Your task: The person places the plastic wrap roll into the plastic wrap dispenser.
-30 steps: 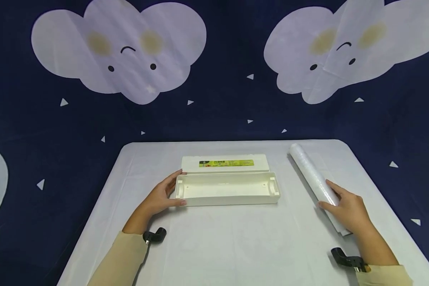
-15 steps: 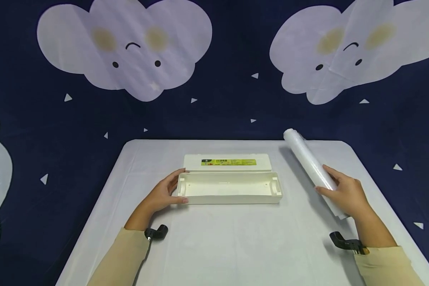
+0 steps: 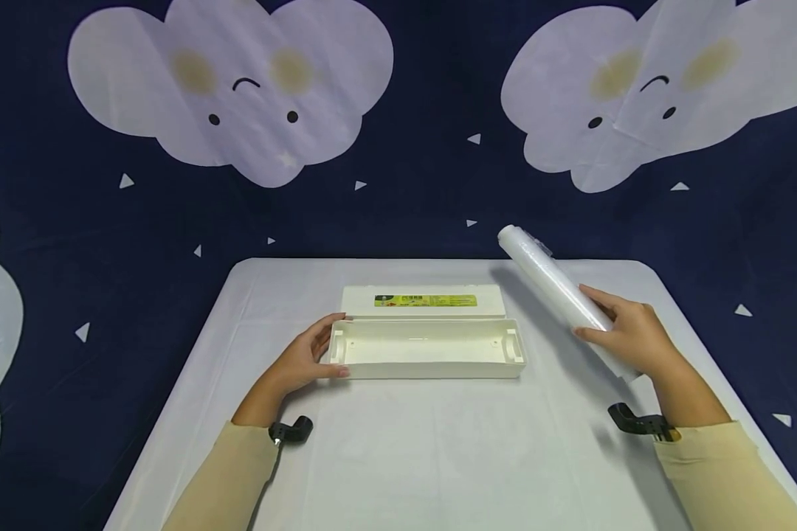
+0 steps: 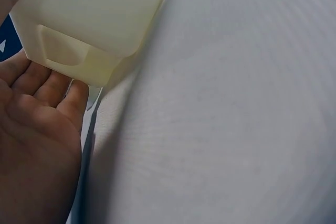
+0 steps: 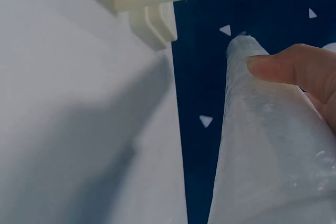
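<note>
A roll of plastic wrap [image 3: 554,284] is in my right hand [image 3: 637,335], thumb on its near side and fingers over the far side. The roll is raised off the table, its far end tilted up to the left; the right wrist view shows the thumb pressing the wrapped film [image 5: 273,145]. My left hand [image 3: 303,360] holds the left end of a white plastic wrap box [image 3: 425,371], thumb at the front corner and fingers round the back. In the left wrist view, fingers touch the end wall of the box [image 4: 100,11]. The box lies open with nothing inside.
The box's lid [image 3: 425,307] lies folded back behind it, bearing a yellow-green label. A white cloth covers the table [image 3: 412,457]. Behind the table hangs a dark blue curtain [image 3: 432,184] with cloud shapes.
My right hand has lifted the roll off the table and moved it leftward and away from me, toward the box. The left hand stays at the box's end.
</note>
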`<state>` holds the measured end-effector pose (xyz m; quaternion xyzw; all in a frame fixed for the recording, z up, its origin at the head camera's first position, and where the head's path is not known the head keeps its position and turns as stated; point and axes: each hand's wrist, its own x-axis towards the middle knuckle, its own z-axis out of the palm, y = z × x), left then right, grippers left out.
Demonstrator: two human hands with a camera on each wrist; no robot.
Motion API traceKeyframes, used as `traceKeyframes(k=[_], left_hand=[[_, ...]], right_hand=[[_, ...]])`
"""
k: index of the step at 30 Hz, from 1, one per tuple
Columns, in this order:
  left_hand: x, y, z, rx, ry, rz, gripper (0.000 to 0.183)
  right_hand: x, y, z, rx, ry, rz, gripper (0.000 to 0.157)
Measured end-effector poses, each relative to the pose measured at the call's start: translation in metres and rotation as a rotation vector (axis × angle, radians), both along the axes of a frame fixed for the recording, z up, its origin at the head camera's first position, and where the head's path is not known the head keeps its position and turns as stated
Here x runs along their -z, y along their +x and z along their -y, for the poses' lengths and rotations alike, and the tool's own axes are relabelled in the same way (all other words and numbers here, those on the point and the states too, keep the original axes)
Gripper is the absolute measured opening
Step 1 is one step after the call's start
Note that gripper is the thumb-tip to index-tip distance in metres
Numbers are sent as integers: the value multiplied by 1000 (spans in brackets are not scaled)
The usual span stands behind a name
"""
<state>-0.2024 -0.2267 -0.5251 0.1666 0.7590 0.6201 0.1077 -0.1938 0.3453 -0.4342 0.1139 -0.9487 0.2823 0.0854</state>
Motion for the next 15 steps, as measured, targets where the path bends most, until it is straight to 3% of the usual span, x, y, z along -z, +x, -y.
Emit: traceKeyframes(k=[15], left_hand=[[0,1,0,1,7,-9,108]], right_hand=[[-17,-34,35,-196,-14,-48,75]])
